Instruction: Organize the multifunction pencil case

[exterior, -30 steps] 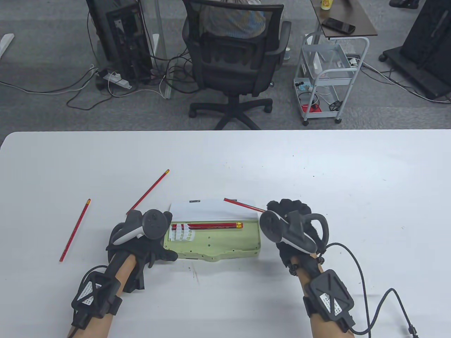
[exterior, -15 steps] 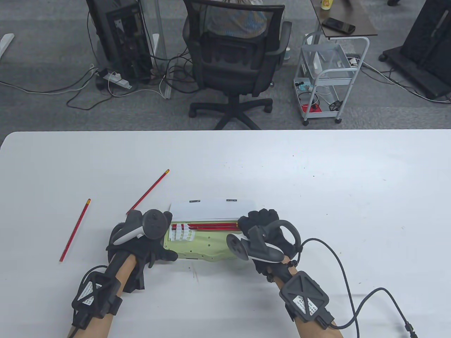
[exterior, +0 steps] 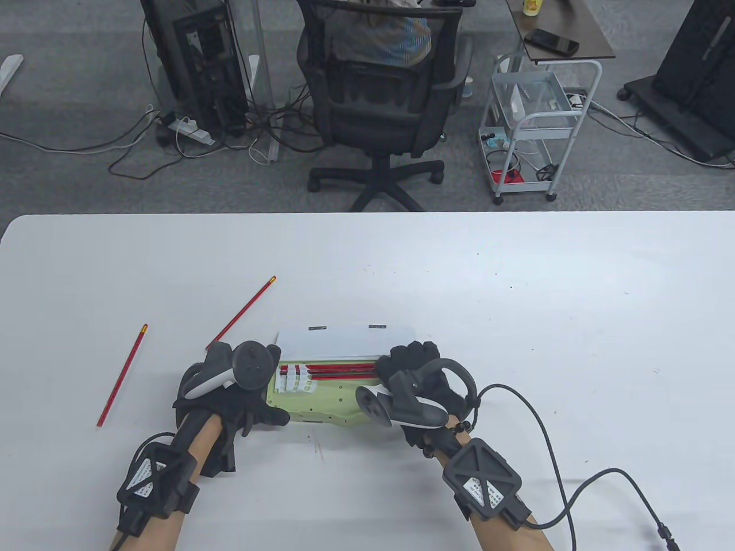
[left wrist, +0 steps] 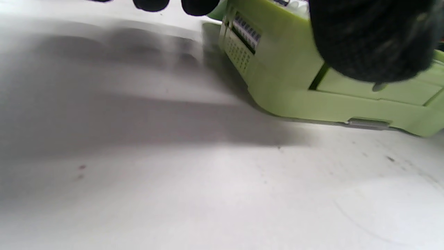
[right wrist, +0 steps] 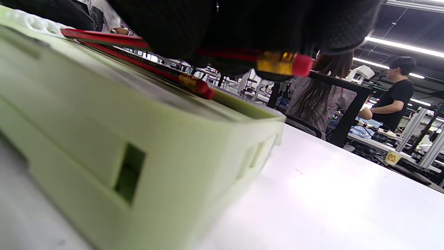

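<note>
The light green pencil case (exterior: 324, 402) lies open near the front of the table, its white lid (exterior: 344, 341) folded back. Red pencils (exterior: 339, 370) lie along its far channel. My left hand (exterior: 229, 385) grips the case's left end, thumb (left wrist: 367, 38) on the near wall of the case (left wrist: 305, 90). My right hand (exterior: 405, 361) hovers over the right end and pinches a red pencil (right wrist: 277, 64) by its eraser end, just above the pencils (right wrist: 194, 83) lying in the case (right wrist: 138, 139). Two loose red pencils (exterior: 241, 314) (exterior: 122, 376) lie on the table to the left.
The white table (exterior: 517, 298) spreads wide to the right and behind the case. My right wrist cable (exterior: 551, 459) trails across the front right. Beyond the far edge stand an office chair (exterior: 379, 103) and a white cart (exterior: 534, 126).
My right hand has carried its red pencil leftwards, from beyond the case's right end to over the pencil channel. The left hand and the case have stayed put.
</note>
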`<state>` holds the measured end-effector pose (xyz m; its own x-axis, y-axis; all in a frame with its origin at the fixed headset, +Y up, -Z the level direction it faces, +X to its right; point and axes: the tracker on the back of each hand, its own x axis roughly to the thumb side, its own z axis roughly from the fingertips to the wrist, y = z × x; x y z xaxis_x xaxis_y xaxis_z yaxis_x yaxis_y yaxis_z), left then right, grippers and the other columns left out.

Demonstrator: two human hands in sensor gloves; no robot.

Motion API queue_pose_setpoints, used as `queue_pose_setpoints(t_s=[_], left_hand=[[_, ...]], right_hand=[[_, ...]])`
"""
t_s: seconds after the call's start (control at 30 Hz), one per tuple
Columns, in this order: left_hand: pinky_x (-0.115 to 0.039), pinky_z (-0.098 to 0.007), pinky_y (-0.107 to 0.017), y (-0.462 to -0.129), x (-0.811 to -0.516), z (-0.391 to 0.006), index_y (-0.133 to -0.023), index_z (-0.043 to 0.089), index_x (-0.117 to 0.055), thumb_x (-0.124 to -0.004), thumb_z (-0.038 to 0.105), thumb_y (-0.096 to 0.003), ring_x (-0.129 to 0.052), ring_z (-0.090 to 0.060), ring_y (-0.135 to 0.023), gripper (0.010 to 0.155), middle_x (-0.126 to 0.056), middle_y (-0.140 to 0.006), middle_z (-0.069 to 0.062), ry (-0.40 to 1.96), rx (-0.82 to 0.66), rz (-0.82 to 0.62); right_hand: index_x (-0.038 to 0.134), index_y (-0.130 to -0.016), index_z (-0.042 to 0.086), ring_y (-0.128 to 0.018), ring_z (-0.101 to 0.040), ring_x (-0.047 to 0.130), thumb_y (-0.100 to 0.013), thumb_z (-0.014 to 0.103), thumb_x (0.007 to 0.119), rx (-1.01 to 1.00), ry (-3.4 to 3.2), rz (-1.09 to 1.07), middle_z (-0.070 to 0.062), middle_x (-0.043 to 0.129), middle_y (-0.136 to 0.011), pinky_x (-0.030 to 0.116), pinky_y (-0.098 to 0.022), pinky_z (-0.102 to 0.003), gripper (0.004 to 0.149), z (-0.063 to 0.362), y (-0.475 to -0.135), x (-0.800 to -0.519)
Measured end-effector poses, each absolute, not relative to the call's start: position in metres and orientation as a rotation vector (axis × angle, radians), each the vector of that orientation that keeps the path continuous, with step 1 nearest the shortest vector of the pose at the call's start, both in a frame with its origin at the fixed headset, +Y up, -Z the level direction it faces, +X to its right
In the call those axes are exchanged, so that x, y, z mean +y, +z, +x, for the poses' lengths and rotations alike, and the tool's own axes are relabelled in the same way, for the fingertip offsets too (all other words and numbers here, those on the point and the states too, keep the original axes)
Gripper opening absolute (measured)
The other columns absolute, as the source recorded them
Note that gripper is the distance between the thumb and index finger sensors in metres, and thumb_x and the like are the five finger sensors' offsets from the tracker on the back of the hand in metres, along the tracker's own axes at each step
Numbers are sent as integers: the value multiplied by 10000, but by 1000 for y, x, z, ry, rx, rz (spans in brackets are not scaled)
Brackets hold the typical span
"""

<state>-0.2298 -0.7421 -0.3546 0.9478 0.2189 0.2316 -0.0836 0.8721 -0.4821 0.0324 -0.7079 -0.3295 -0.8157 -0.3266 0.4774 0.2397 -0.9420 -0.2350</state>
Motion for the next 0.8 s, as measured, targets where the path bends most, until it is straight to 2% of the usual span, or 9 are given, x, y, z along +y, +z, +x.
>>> queue_pose_setpoints(t_s=[0.63, 0.8], left_hand=[[-436, -745, -718, -355, -742, -229, -1132, 170, -185, -838, 615, -288, -396, -506, -1120, 1156, -339, -1238, -167, 155, -285, -485], [-436, -744, -719, -355, -742, -229, -1131, 172, -186, -840, 614, -286, -396, -506, -1120, 1156, -341, -1237, -165, 161, -287, -487]], right_hand=[[756, -908, 164, -750, -400, 876, -510, 295, 772, 336, -2712, -832, -155, 827, -850, 735, -640, -610, 420, 19, -327, -718], [742, -937, 139, -759, -410, 875, -516, 329, 750, 338, -2808, -805, -165, 823, -866, 736, -640, -608, 462, 30, -331, -710]])
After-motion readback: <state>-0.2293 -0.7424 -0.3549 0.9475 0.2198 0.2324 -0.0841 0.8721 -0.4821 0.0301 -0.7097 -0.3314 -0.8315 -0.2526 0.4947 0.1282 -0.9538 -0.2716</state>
